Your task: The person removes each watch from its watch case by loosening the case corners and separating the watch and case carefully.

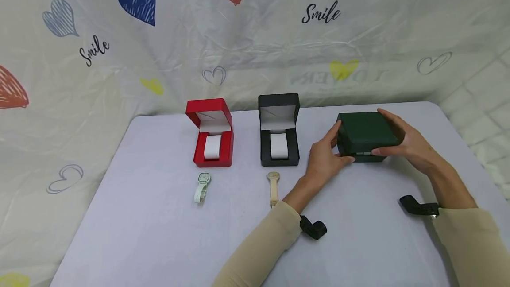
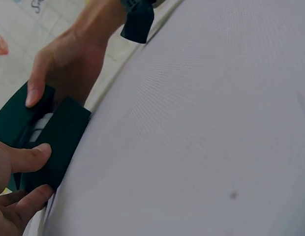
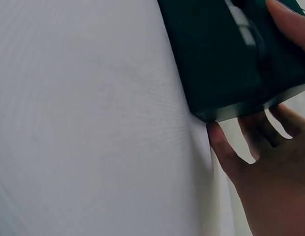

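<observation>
A dark green watch box (image 1: 364, 129) stands on the right of the table between both hands. Its lid is slightly raised; the gap shows something white inside in the left wrist view. My left hand (image 1: 323, 159) holds the box's left side, thumb at the front, with more fingers low on the base (image 2: 64, 152). My right hand (image 1: 416, 149) grips the lid at its right end, thumb in front and fingers reaching behind. Beside the left forearm lies a beige-strapped watch (image 1: 273, 185), partly hidden by the sleeve.
A red watch box (image 1: 227, 149) and a black watch box (image 1: 293, 147) stand with raised lids, each holding a white cushion. In front of the red one lies a pale watch (image 1: 202, 186). A heart-printed curtain (image 1: 259, 39) hangs behind the white table (image 1: 151, 216).
</observation>
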A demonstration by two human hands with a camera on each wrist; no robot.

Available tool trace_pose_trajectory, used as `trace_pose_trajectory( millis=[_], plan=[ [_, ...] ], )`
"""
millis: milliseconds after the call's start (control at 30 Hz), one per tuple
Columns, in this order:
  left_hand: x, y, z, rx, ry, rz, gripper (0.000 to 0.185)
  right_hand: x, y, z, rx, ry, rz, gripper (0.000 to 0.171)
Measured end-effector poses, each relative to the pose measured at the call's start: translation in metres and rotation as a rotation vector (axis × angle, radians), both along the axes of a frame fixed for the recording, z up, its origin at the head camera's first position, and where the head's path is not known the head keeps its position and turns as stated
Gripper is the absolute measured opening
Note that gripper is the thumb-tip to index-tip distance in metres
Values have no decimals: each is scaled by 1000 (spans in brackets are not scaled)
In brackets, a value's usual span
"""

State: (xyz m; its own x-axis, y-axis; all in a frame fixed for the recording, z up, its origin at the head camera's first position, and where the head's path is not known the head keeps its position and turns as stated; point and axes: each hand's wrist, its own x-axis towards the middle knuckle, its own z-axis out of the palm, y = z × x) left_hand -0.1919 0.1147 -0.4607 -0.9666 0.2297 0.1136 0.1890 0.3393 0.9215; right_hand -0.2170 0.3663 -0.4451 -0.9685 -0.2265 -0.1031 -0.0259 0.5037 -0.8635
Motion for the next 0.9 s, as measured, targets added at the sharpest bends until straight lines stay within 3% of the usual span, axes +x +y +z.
trace_pose_trajectory(
  millis=[267, 500, 900],
  plan=[
    [0, 0, 1, -20, 16, 22, 105, 0, 1, 1, -19, -59, -24, 101],
    [-2, -1, 2, -37, 16, 27, 108, -3, -1, 3, -29, -55, -49, 94],
    [-2, -1, -1, -69, 43, 37, 111, -5, -6, -1, -179, -21, -38, 81]
  ],
)
